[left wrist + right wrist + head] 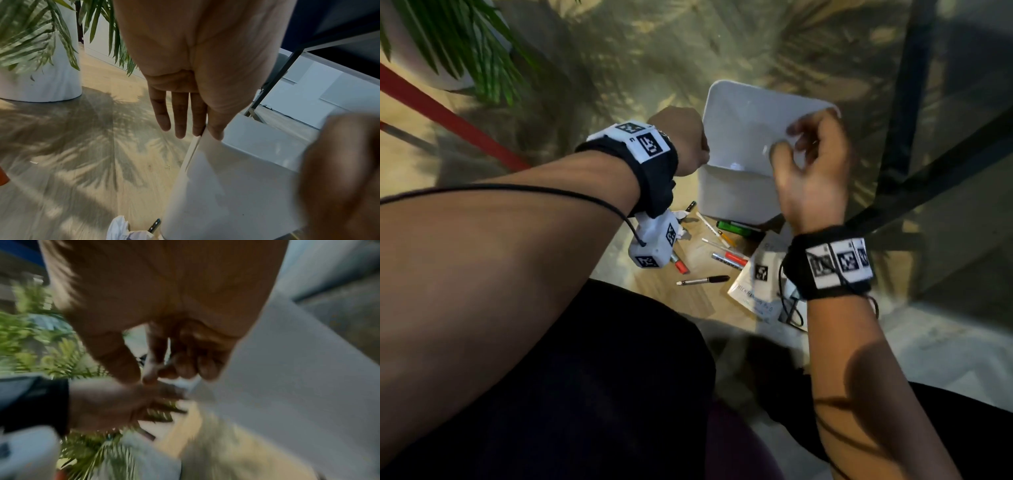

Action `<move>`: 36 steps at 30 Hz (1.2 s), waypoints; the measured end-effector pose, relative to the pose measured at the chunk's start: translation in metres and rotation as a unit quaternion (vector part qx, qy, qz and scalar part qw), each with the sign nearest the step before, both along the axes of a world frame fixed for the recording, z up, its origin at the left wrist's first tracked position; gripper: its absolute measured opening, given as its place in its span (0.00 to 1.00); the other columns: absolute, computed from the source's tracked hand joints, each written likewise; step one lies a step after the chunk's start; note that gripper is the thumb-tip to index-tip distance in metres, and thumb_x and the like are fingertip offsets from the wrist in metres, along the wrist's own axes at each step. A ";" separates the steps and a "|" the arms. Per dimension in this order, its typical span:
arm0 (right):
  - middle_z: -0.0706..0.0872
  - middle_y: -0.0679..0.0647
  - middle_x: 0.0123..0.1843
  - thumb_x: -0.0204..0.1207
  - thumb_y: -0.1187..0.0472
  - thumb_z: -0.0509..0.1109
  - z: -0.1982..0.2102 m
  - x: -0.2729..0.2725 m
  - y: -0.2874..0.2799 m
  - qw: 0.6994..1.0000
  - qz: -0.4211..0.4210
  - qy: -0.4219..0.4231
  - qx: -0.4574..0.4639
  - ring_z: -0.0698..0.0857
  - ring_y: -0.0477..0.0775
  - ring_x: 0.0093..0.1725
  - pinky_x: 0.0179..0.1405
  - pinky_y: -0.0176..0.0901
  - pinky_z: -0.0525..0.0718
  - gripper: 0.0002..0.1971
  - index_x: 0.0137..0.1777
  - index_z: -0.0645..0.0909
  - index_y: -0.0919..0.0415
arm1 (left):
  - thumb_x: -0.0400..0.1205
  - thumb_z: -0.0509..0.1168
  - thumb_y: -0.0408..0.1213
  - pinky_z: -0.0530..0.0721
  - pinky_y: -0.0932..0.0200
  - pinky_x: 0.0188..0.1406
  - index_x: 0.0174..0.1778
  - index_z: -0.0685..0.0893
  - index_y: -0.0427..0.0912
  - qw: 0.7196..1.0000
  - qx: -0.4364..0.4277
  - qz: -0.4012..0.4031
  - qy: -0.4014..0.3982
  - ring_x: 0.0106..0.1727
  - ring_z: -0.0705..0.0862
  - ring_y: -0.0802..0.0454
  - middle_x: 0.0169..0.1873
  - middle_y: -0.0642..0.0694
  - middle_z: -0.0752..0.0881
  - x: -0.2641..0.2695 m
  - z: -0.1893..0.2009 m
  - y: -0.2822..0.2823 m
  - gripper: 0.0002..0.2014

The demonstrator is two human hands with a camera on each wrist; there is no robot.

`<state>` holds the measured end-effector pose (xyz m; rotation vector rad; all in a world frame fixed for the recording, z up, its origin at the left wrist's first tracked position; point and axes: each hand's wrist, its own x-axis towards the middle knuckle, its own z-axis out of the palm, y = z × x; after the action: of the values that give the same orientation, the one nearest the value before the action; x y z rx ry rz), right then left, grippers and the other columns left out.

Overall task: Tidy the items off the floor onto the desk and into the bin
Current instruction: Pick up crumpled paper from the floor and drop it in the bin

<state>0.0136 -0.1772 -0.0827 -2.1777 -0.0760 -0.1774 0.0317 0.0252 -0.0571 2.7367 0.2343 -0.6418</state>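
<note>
1. Head view: the left hand [683, 140] reaches forward to the left rim of the white bin [739, 137]. Its fingers are hidden past the rim.
2. The right hand [813, 168] hovers above the bin's opening, near its right side, fingers loosely curled and blurred. I see nothing in it.
3. The bin stands upright on the wooden floor [688, 301], a rounded square tub with smooth white walls. A black desk frame [904, 102] rises just to its right.
4. On the floor near the bin lie about seven pens and markers: a green marker [732, 226], a red-capped marker [729, 258], a black pen [703, 281] and an orange marker [679, 265] among them. One crumpled paper [683, 222] lies at the left and one booklet [755, 291] at the right.
5. Left wrist view: the left hand [197, 78] pinches the bin [236, 186] at its rim, thumb on one face and straight fingers [162, 112] on the other. One white planter [41, 84] with palm leaves stands far left.
6. Right wrist view: heavily blurred. The right hand [164, 331] shows curled fingers [185, 368] above the left hand [115, 404]; whether it holds anything I cannot tell.
</note>
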 end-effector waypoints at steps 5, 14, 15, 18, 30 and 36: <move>0.85 0.58 0.38 0.82 0.68 0.70 -0.073 -0.058 0.050 0.890 0.276 0.360 0.053 0.82 0.53 0.33 0.34 0.43 0.81 0.04 0.50 0.85 0.69 | 0.86 0.67 0.40 0.78 0.59 0.57 0.68 0.89 0.50 0.999 -0.027 -0.033 -0.008 0.64 0.85 0.45 0.64 0.49 0.89 0.003 -0.005 0.013 0.15; 0.79 0.66 0.56 0.73 0.54 0.64 -0.211 -0.055 0.123 0.834 0.291 0.450 -0.132 0.76 0.53 0.29 0.35 0.42 0.78 0.12 0.53 0.81 0.36 | 0.91 0.53 0.38 0.70 0.58 0.72 0.87 0.65 0.50 0.995 -0.035 -0.090 0.026 0.81 0.71 0.44 0.82 0.48 0.73 0.003 -0.008 0.026 0.25; 0.79 0.70 0.66 0.77 0.56 0.66 -0.211 -0.053 0.129 0.827 0.304 0.446 -0.156 0.83 0.58 0.37 0.43 0.48 0.83 0.21 0.69 0.80 0.40 | 0.92 0.52 0.39 0.70 0.58 0.72 0.87 0.64 0.51 0.994 -0.034 -0.094 0.031 0.81 0.71 0.44 0.82 0.48 0.72 0.003 -0.008 0.027 0.25; 0.73 0.66 0.83 0.83 0.64 0.70 -0.213 -0.042 0.130 0.807 0.308 0.456 -0.215 0.81 0.66 0.75 0.72 0.51 0.81 0.33 0.87 0.66 0.60 | 0.92 0.50 0.41 0.69 0.56 0.74 0.88 0.63 0.51 0.993 -0.026 -0.110 0.043 0.82 0.70 0.43 0.83 0.46 0.71 0.005 -0.009 0.028 0.25; 0.87 0.57 0.46 0.71 0.63 0.76 -0.168 -0.065 0.077 0.968 0.130 0.174 -0.123 0.87 0.62 0.46 0.46 0.49 0.84 0.08 0.47 0.80 0.58 | 0.90 0.52 0.33 0.73 0.57 0.62 0.87 0.65 0.54 0.992 -0.019 -0.114 0.050 0.76 0.75 0.42 0.79 0.47 0.75 0.006 -0.001 0.029 0.27; 0.88 0.65 0.51 0.70 0.69 0.76 -0.041 -0.058 0.039 0.988 -0.057 -0.140 -0.005 0.87 0.61 0.51 0.59 0.30 0.81 0.10 0.52 0.86 0.67 | 0.88 0.53 0.30 0.72 0.60 0.54 0.85 0.69 0.56 0.995 -0.032 -0.084 0.048 0.73 0.79 0.43 0.76 0.47 0.80 0.005 0.002 0.026 0.28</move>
<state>-0.0446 -0.1385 -0.1241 -2.1560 -0.1106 -0.5492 0.0362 0.0514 -0.0547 2.6859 0.0034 -0.8124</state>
